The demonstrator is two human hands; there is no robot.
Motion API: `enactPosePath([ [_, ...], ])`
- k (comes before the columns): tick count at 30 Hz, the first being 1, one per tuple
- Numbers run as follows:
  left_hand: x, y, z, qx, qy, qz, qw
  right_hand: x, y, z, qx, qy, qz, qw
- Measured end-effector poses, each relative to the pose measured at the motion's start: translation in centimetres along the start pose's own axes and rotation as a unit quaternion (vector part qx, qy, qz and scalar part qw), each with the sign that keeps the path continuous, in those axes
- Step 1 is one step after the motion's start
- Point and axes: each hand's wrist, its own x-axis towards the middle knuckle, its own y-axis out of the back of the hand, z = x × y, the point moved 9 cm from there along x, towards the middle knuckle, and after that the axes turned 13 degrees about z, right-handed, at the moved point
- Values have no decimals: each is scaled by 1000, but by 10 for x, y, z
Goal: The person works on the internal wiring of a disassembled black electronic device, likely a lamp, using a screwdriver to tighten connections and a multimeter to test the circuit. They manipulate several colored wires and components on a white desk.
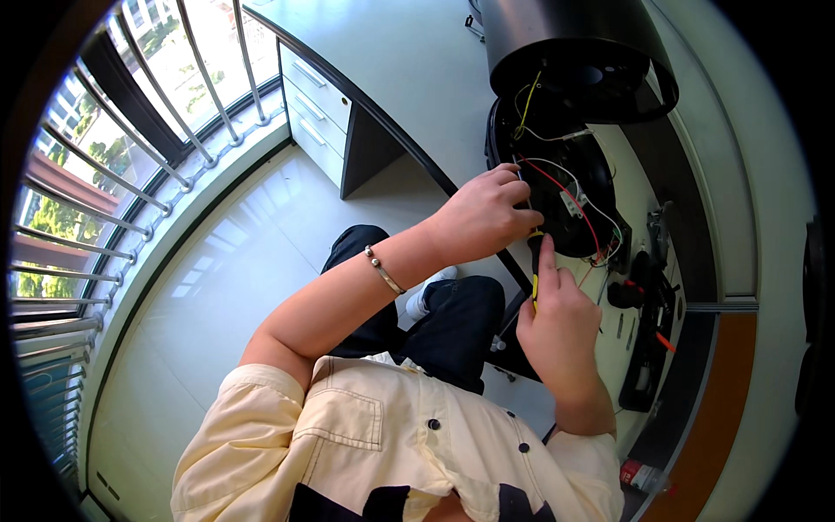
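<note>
Yellow-and-black, the screwdriver (534, 265) sat in the right hand (561, 324), grip closed, over the black base (591, 167) on the tabletop (391, 52); left hand (483, 217) curled by its shaft, hold unclear; straight, steady pressure suited it.

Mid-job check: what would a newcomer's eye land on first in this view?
Likely the big black cylinder at the upper right, with coloured wires below its open end. Then the right hand, lower down, gripping a yellow-and-black tool, with the left hand close by. The bright barred window stands out at upper left.
</note>
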Motion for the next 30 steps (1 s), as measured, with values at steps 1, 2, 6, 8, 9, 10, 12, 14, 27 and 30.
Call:
enactPosePath([
  [1, 1, 1, 1, -10, -4, 2, 1000, -1, -1, -1, -36, 6, -6, 999],
  [2, 2, 1, 1, -6, -8, -5, 1000, -2, -2, 0, -72, 11, -12, 997],
  [6, 4, 1, 0, 16, -17, -31, 999, -4, 2, 14, 169, -59, 68, 981],
  [8, 3, 1, -1, 25, -18, -32, 999, -5, -2, 24, 391, -144, 124, 900],
  [9, 3, 2, -1, 28, -19, -28, 999, -17, -25, 35, 590, -339, 45, 731],
  [10, 3, 2, 0, 26, -19, -23, 999, -20, -32, 34, 659, -373, 18, 652],
  [12, 4, 1, 0, 13, 0, -27, 1000, -25, -44, 27, 772, -426, -35, 471],
  [14, 5, 0, 0, 3, 5, -27, 1000, -28, -47, 31, 760, -417, -14, 499],
  [27, 5, -3, 7, 19, -35, -86, 995, -1, 4, 1, 46, -27, 11, 999],
  [30, 4, -2, 5, 14, -29, -84, 996, 1, 5, 1, 105, -33, 41, 993],
])
